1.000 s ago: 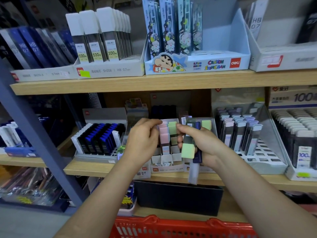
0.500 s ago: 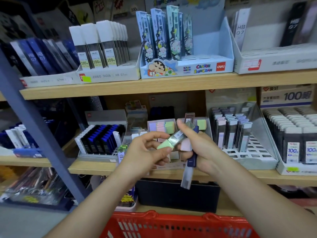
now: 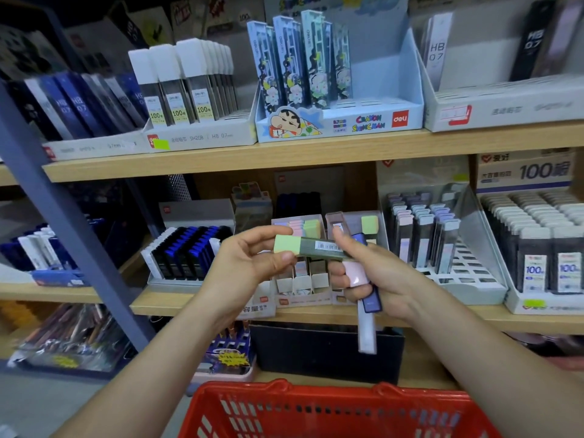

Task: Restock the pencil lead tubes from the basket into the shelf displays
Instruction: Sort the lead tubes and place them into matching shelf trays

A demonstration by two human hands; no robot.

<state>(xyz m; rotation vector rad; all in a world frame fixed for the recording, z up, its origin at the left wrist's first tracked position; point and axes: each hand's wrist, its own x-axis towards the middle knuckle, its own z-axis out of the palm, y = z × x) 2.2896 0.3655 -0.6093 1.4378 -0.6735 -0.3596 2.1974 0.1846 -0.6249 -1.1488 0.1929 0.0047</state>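
Observation:
My left hand (image 3: 249,263) pinches a green-capped lead tube (image 3: 311,246), held level in front of the middle shelf. Its far end touches the fingers of my right hand (image 3: 376,273). That hand grips a bunch of tubes: a pink-capped one (image 3: 355,275), a blue one (image 3: 371,300) and a clear one (image 3: 366,333) that hangs down. Behind both hands stands the pastel-capped tube display (image 3: 301,281) with several open slots at its front. The red basket (image 3: 284,409) sits below at the bottom edge.
The top shelf (image 3: 284,153) carries white-capped tubes (image 3: 180,86), a cartoon display box (image 3: 341,121) and grey boxes. On the middle shelf a blue-capped tray (image 3: 186,257) stands left, a half-filled white rack (image 3: 455,273) and a 100-count box (image 3: 543,248) right. A grey upright post (image 3: 63,222) slants at left.
My hands drew back from the pastel display. The green-capped tube passed from the right hand's bunch into my left hand and turned from upright to level.

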